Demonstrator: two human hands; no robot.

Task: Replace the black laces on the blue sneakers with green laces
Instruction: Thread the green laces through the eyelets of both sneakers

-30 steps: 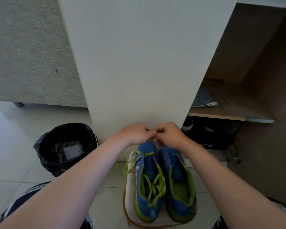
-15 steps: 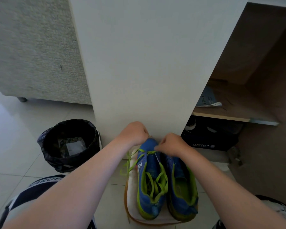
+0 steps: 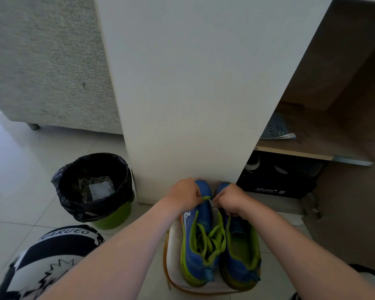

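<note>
A short stretch of green lace (image 3: 206, 198) is pinched between the curled fingers of the left hand (image 3: 183, 195) and the right hand (image 3: 230, 201). Both are clamped on it over the toe end of the blue sneakers (image 3: 194, 265), which stand side by side on a white tray (image 3: 173, 254) directly below the grip. No black lace can be seen. If the lace is drawn unevenly, one end could be left too short or be pulled out of its eyelet, and the shoe could be slid on the tray by a hard tug. Forward pulls are blocked by a white cabinet panel (image 3: 182, 105) just beyond the grip. A lined bin (image 3: 93, 187) is set well to the left of the grip and a black shoebox (image 3: 275, 185) near to the right. Open room is left mainly upward and back toward the body.
</note>
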